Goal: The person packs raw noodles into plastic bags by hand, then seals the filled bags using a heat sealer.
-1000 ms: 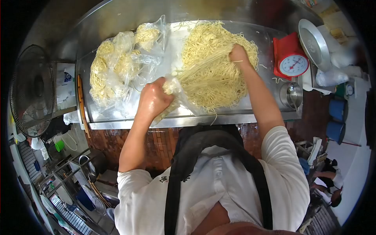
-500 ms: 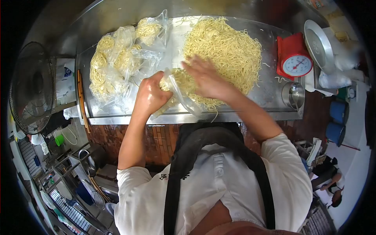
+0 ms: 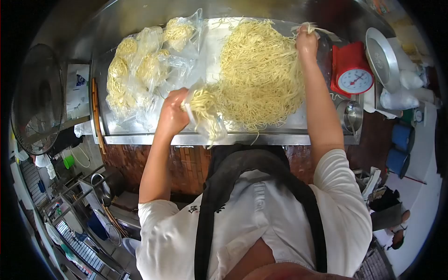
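My left hand (image 3: 173, 113) grips the edge of a clear plastic bag (image 3: 205, 112), its mouth open and a clump of noodles inside. The bag is above the front of the metal table, beside a wide pile of yellow noodles (image 3: 261, 77). At the pile's far right edge, my right hand (image 3: 306, 42) is closed around some noodle strands, whose ends stick out past the fingers. Several filled noodle bags (image 3: 144, 70) lie together on the table's left side.
A red dial scale (image 3: 352, 70) stands right of the pile, near a metal pan (image 3: 382, 58) and a small metal bowl (image 3: 350, 114). Wooden sticks (image 3: 97, 114) lie along the left edge. A fan (image 3: 38, 100) is at far left. Another person (image 3: 399, 231) is at lower right.
My right hand has moved from near the bag, across the pile to its far right edge, and closed on noodles. My left hand has shifted slightly left with the bag.
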Motion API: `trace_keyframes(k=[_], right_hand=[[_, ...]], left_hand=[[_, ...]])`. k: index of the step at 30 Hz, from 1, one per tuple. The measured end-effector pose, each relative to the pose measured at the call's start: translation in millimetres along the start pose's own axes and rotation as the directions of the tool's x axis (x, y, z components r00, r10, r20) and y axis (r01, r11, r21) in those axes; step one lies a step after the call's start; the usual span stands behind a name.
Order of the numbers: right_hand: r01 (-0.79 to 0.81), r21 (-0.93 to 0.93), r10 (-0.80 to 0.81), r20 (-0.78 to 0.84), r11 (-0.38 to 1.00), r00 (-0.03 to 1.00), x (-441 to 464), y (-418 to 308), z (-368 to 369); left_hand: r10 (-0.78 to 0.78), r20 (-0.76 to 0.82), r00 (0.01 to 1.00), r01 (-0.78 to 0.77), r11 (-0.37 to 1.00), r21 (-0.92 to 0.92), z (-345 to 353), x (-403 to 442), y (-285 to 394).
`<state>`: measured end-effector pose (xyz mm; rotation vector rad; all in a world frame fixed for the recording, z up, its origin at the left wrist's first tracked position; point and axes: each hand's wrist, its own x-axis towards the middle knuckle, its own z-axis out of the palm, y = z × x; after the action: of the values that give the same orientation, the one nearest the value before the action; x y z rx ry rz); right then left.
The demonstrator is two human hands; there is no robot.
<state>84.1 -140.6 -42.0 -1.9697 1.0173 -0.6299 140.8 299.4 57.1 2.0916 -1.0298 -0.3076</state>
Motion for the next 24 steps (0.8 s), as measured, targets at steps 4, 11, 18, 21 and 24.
trace_keyframes(k=[4, 11, 18, 21, 24], right_hand=[[0.416, -0.319, -0.309, 0.337, 0.852, 0.89, -22.3, -0.9, 41.7], [0.52, -0.39, 0.0, 0.8, 0.76, 0.6, -110.3, -70.4, 39.3], [0.744, -0.009, -0.468, 0.772, 0.668, 0.429, -204.2, -79.2, 133.1], [0.685, 0.057, -0.532, 0.678, 0.726, 0.507, -190.3, -97.6, 154.2], [0.519, 0.041, -0.402, 0.686, 0.854, 0.606, -162.4, -110.3, 144.7]], left_hand=[[-0.023, -0.069, 0.997, 0.044, 0.95, 0.309, 82.8, -38.3, -100.7], [-0.533, -0.336, 0.777, 0.517, 0.844, -0.142, 159.9, -112.1, -45.8], [-0.622, -0.269, 0.735, 0.192, 0.572, -0.798, 133.9, -52.5, -65.6], [-0.561, -0.23, 0.795, 0.09, 0.485, -0.87, 62.8, -29.3, -22.4], [-0.54, -0.189, 0.82, 0.155, 0.527, -0.835, 7.5, -31.4, -7.2]])
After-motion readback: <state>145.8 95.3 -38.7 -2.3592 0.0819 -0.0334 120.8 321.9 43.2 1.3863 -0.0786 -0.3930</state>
